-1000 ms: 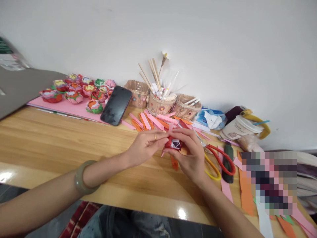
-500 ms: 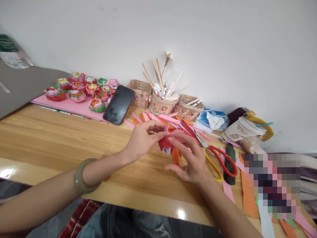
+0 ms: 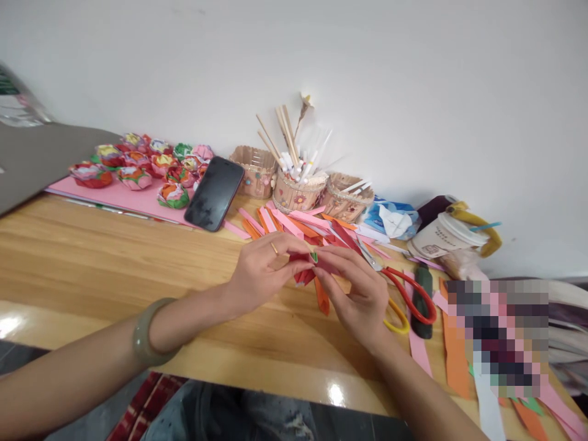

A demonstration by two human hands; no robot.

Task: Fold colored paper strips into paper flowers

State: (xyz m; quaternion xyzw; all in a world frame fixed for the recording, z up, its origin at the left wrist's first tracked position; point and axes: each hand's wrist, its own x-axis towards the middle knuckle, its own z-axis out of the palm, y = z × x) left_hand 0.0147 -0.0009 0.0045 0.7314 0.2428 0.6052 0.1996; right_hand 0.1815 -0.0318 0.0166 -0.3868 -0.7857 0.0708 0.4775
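My left hand (image 3: 264, 269), with a ring and a bangle on the wrist, pinches a small folded paper piece (image 3: 314, 257) that shows a green edge. From the other side the fingers of my right hand (image 3: 361, 291) close on the same piece. Red and pink folded paper (image 3: 304, 277) shows just under the fingertips; whether it joins the green-edged part is hidden. An orange paper strip (image 3: 323, 299) lies below my right fingers. Beyond both hands spreads a pile of pink, orange and red paper strips (image 3: 294, 225).
Red-and-yellow-handled scissors (image 3: 408, 294) and a dark green tube-like object (image 3: 422, 300) lie at the right. Behind stand decorated baskets (image 3: 301, 195), a tissue pack (image 3: 390, 217) and a paper cup (image 3: 443, 239). A phone (image 3: 214, 194) rests near several folded paper flowers (image 3: 172, 196) at left.
My right hand's fingers, spread apart before, have closed on the paper piece beside my left fingertips. The piece has turned, and a green edge now shows. The view has shifted slightly.
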